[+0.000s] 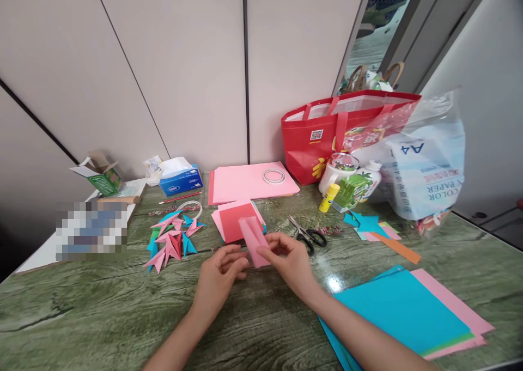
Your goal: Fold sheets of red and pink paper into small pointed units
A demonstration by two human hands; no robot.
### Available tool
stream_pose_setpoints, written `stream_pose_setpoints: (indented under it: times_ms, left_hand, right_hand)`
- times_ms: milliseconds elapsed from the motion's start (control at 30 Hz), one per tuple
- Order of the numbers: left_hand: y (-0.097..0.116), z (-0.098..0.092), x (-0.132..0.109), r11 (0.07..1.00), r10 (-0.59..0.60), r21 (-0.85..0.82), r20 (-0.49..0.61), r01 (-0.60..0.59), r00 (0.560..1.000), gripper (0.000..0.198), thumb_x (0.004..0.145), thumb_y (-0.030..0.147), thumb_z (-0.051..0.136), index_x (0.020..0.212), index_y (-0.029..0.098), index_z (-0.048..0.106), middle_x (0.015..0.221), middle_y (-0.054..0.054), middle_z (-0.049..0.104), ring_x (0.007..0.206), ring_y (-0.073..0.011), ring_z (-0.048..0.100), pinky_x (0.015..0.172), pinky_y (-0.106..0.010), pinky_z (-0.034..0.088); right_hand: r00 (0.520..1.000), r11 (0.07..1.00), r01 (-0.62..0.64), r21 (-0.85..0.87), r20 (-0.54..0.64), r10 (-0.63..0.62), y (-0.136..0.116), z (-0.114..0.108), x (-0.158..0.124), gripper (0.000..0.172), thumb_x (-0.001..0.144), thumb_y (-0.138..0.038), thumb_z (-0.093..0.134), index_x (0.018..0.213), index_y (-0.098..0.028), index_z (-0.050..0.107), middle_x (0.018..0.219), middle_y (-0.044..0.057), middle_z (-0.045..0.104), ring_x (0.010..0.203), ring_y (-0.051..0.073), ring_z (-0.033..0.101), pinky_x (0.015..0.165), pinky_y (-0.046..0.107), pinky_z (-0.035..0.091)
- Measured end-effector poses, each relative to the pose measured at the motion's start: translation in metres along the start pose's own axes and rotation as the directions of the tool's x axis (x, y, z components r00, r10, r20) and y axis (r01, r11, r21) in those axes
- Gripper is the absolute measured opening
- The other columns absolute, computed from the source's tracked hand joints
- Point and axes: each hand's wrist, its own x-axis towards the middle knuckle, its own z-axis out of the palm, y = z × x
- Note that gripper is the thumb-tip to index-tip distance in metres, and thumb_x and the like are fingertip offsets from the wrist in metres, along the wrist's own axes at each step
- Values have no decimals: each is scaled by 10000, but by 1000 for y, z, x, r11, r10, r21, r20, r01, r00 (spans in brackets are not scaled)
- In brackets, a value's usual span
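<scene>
My right hand (291, 256) pinches a folded strip of pink paper (253, 240) between thumb and fingers, holding it above the table. Just left of it, my left hand (224, 273) is half curled with its fingers apart, close to the strip's lower edge; I see nothing gripped in it. Behind the strip lies a stack of square paper (235, 221), a red sheet on top. Several folded pointed paper pieces (174, 240) in pink, blue, red and green are heaped to the left. Black-handled scissors (306, 235) rest right of the stack, blades partly open.
A pink paper pile (241, 181) bears a tape roll (273, 176). Behind stand a tissue box (181, 181), a red bag (298, 147), a yellow glue stick (329, 198) and a plastic paper bag (427, 169). Blue sheets (404, 311) lie front right, paper scraps (370, 224) beyond.
</scene>
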Motion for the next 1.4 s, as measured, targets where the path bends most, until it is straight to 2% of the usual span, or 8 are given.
stream_pose_setpoints:
  times_ms: [133,300,600,933,1067,1200,1300,1400]
  left_hand:
    - [0,1,-3,996,69,46,160,-77,985,302,641,314,656,885,137,637,876,-83,694,844,-245,621,735,-323,486]
    - [-1,-2,-3,998,31,43,182,-40,983,277,676,330,634,859,123,652,845,-59,689,794,-219,606,676,-284,476]
    - [4,-11,4,954,-74,-279,143,112,987,314,650,302,674,917,138,656,782,-73,695,637,-175,617,541,-279,510]
    - [4,-12,4,963,-93,-241,136,124,986,263,628,278,690,842,126,677,762,-68,704,599,-173,631,527,-276,520]
    - [10,-12,1,957,-156,-210,202,198,967,306,668,299,653,903,103,648,721,-103,704,564,-207,644,508,-325,525]
    - [10,-13,1,950,-188,-193,271,244,944,284,673,260,622,910,105,651,707,-119,704,605,-249,658,562,-365,520]
    - [4,-13,3,985,-105,-118,193,129,976,208,690,235,566,825,137,690,735,-91,703,656,-233,649,588,-329,502]
    - [0,-12,4,985,89,141,76,-99,993,198,673,148,534,752,175,713,789,-53,699,729,-202,616,621,-266,469]
  right_hand:
    - [953,996,-78,43,296,62,-2,7,-11,236,567,-353,722,652,-164,609,544,-5,595,499,136,545,489,249,422]
    - [886,975,-203,93,440,143,3,7,-8,304,468,-348,772,608,-156,583,504,-44,546,442,90,486,438,213,393]
    - [965,969,-214,121,181,191,5,-6,9,307,617,-445,652,609,-142,605,515,-33,505,416,65,399,367,190,358]
    - [927,925,-310,222,285,243,6,-7,10,206,595,-320,684,639,-137,601,543,-34,543,469,67,448,417,170,365]
    - [908,906,-341,252,340,247,6,-7,10,236,630,-306,645,812,-160,612,538,-45,554,414,61,435,371,164,358]
    - [904,878,-395,270,282,320,8,-8,13,141,643,-263,607,718,-144,615,482,-50,523,370,47,432,328,137,339]
    - [896,827,-436,355,254,363,7,-8,15,235,709,-357,562,837,-164,603,545,-26,561,424,74,502,372,170,427]
    - [914,833,-401,382,224,337,6,-7,14,374,724,-460,547,977,-185,548,629,1,599,525,120,564,448,245,499]
